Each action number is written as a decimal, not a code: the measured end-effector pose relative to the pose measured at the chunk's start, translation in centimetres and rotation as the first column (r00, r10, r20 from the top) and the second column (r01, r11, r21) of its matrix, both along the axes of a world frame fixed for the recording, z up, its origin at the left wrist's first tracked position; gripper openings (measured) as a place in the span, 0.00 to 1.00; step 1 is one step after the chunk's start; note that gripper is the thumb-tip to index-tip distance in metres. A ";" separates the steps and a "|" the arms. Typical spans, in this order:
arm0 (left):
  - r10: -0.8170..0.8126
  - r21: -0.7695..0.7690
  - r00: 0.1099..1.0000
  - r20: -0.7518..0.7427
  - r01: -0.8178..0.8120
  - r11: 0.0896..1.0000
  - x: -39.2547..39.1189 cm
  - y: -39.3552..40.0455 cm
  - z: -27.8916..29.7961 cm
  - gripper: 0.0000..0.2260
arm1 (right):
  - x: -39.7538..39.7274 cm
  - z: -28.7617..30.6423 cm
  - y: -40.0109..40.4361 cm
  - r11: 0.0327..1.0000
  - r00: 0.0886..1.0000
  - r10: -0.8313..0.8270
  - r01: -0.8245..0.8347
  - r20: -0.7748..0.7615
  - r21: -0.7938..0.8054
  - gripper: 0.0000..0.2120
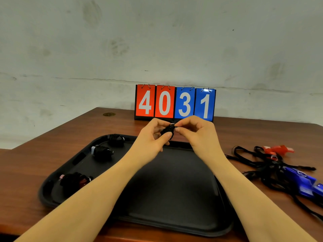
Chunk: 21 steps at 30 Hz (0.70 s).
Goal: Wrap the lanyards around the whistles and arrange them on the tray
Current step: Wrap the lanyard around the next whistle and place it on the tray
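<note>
Above the far edge of the black tray (174, 198), my left hand (153, 135) and my right hand (194, 130) together pinch a whistle wound in black lanyard (168, 131). Three wrapped whistles lie along the tray's left side: one at the far corner (116, 139), one below it (103, 152), and one near the front left (76, 180). To the right of the tray, on the table, lie a red whistle (277, 150) and a blue whistle (304, 184) in a tangle of loose black lanyards (265, 165).
A flip scoreboard (174, 103) showing 4031 stands at the back of the brown wooden table (52, 147) against a pale wall. A round brass fitting (109, 114) sits in the tabletop at the back left.
</note>
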<state>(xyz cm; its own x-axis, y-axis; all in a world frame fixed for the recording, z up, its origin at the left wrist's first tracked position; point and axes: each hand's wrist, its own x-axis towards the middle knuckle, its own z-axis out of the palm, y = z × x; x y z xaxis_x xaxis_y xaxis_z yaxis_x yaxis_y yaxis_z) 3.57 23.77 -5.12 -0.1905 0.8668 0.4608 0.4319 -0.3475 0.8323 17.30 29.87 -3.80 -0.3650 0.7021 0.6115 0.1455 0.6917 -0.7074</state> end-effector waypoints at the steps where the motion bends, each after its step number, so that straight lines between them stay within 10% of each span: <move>1: 0.007 0.003 1.000 -0.003 -0.007 1.000 0.0 0.0 0.0 0.10 | 0.0 -0.1 0.0 0.999 1.000 -0.021 0.020 0.023 0.043 0.08; 10: 0.029 0.008 0.997 -0.075 -0.029 1.000 -0.1 0.0 -0.1 0.10 | 0.0 -0.2 0.1 0.978 0.992 -0.089 0.071 0.084 0.196 0.06; 21: -0.058 0.010 0.986 -0.159 0.061 0.998 0.0 -0.2 -0.5 0.09 | 0.0 0.3 -0.6 0.995 0.995 0.067 -0.072 -0.079 -0.067 0.10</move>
